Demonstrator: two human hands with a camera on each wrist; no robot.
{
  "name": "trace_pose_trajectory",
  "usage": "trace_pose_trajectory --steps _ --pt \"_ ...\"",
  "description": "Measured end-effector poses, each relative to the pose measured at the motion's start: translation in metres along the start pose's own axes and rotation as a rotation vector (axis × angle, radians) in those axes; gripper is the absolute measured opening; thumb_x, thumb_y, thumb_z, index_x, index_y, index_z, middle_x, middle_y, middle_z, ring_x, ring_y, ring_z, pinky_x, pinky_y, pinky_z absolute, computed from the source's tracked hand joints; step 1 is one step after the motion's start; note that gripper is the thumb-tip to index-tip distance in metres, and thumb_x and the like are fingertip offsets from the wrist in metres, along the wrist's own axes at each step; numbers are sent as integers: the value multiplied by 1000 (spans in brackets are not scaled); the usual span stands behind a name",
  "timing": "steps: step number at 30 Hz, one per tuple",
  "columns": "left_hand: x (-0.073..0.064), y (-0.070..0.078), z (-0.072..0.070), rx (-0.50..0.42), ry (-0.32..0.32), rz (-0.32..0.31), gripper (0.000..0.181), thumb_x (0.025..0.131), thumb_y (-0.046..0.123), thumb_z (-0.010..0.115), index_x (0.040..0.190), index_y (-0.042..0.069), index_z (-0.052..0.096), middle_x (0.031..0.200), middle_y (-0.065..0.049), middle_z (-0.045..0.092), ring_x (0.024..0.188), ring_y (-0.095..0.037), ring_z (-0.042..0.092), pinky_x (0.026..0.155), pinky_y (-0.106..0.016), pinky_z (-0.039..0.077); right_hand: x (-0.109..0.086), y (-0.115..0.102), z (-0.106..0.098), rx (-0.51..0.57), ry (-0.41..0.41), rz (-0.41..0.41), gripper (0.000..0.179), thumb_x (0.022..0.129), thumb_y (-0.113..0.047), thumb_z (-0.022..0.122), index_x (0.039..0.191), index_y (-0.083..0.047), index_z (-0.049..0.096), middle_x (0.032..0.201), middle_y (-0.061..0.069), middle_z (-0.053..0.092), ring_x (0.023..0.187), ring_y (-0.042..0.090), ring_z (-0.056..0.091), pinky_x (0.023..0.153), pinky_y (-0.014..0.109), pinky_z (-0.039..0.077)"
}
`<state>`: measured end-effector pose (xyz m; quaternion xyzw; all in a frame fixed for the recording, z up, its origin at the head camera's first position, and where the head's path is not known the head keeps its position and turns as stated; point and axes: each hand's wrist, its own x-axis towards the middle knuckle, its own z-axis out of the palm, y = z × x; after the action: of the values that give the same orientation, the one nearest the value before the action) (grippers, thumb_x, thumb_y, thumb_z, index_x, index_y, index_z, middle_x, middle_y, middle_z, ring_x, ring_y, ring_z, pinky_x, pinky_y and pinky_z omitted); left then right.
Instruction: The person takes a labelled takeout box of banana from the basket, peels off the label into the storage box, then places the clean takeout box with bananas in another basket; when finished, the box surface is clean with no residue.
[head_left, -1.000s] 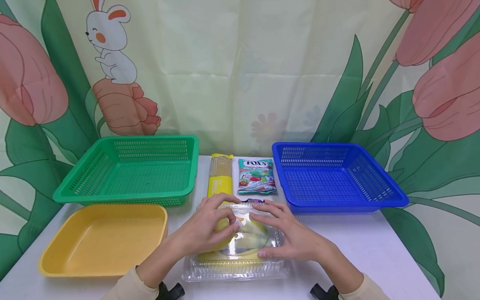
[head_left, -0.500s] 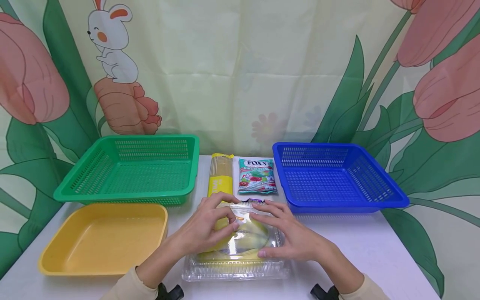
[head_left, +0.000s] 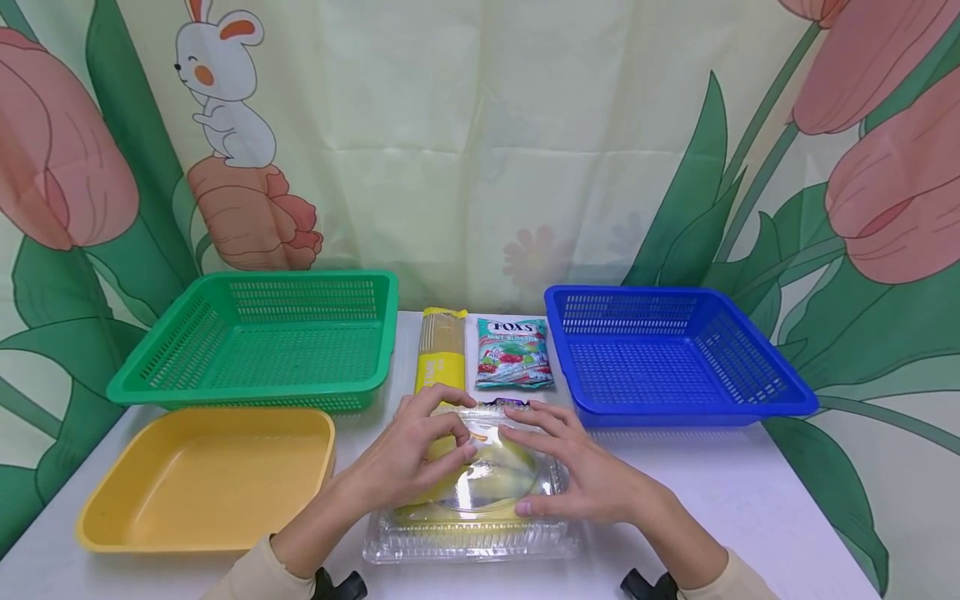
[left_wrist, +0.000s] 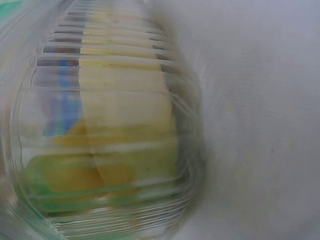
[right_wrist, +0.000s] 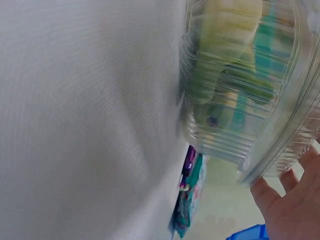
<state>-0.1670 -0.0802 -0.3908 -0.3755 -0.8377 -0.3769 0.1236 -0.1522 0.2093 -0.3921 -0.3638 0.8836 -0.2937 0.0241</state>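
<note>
A clear plastic clamshell container lies at the front middle of the table, its lid down. Through its ribbed wall in the left wrist view show pale yellow and green contents. My left hand rests on the lid's left side with bent fingers, the thumb near the index finger. On the right side my right hand touches the lid with spread fingers, the thumb nearer the front. In the right wrist view, fingertips are right at the container's rim.
Behind the container lie a yellow pasta packet, a teal Fox's candy bag and a partly hidden purple packet. A green basket and a yellow tray stand left. A blue basket stands right.
</note>
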Motion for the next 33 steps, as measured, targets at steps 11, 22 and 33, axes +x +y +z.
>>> trace_pose_trajectory --steps 11,22,33 --pt "2 -4 -6 -133 190 14 16 95 12 72 86 21 63 122 0 62 117 -21 58 101 -43 48 0 1 0 0 1 -10 77 86 -58 76 154 -37 47 165 -12 32 153 36 17 108 74 32" --pt "-1 2 -28 -168 282 -24 18 93 5 74 89 19 62 123 -2 59 119 -21 57 101 -28 49 -1 1 -1 19 0 0 77 86 -57 77 154 -37 47 166 -11 32 153 37 16 108 75 31" --pt "-21 -10 -64 -49 393 -74 21 90 -2 75 91 16 66 125 -6 60 122 -17 54 95 -20 45 -1 3 0 20 0 -16 77 86 -56 77 154 -34 48 165 -11 32 153 35 16 108 74 32"
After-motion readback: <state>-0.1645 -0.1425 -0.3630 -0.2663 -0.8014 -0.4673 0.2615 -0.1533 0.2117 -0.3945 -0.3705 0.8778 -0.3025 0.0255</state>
